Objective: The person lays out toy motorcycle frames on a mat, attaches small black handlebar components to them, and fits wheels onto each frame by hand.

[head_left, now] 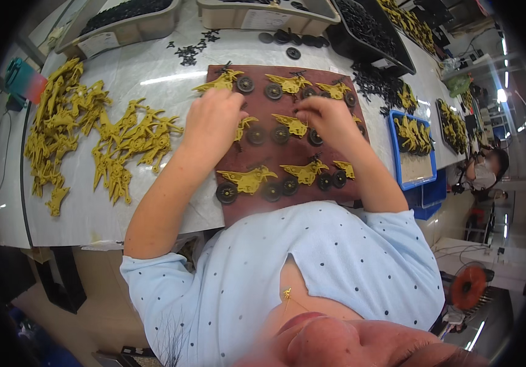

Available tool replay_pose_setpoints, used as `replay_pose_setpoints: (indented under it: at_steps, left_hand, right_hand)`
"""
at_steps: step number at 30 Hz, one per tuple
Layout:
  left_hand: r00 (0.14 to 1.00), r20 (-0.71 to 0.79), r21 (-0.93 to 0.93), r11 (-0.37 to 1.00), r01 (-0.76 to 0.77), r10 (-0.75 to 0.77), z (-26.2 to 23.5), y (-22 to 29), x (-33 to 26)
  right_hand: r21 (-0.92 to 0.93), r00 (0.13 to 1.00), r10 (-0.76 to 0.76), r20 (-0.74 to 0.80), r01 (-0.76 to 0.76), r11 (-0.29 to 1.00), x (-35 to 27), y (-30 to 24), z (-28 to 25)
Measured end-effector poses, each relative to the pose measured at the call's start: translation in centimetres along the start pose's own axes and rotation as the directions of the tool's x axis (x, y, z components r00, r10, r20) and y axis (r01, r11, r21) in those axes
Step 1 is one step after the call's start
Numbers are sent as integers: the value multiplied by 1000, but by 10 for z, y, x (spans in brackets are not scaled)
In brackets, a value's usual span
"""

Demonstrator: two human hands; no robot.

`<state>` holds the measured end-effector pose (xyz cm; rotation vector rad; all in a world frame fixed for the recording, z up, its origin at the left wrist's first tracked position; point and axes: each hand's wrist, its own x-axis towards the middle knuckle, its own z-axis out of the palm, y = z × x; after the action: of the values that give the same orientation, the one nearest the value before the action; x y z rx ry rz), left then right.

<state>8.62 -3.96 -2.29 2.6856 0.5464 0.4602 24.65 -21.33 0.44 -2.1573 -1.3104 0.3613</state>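
A dark red mat lies before me, with toy motorcycles in rows on it. Each has a yellow body and black wheels beside it or under it; small black parts lie along their tops. My left hand is over the left end of the middle row, its fingers curled and closed beside a yellow body that it partly covers. Whatever those fingers hold is hidden. At the middle body of that row, my right hand is closed in a pinch; anything between its fingertips is too small to name.
Loose yellow bodies are heaped on the left of the table. Bins of black parts stand along the back. Small black pieces and wheels lie before them. A blue tray with yellow pieces sits at the right.
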Motion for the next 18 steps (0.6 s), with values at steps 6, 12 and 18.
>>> replay_pose_setpoints:
  at_steps: [6, 12, 18]
  left_hand:
    - [889, 23, -170, 878, -447, 457, 31, 32, 17]
    - [937, 152, -25, 949, -313, 313, 66, 50, 39]
    - [939, 251, -35, 972, -233, 234, 62, 58, 48]
  right_hand:
    - [-231, 997, -3, -73, -14, 973, -42, 30, 13]
    - [-256, 999, 18, -41, -28, 966, -43, 35, 27]
    - [-293, 1000, 14, -17, -18, 956, -39, 34, 30]
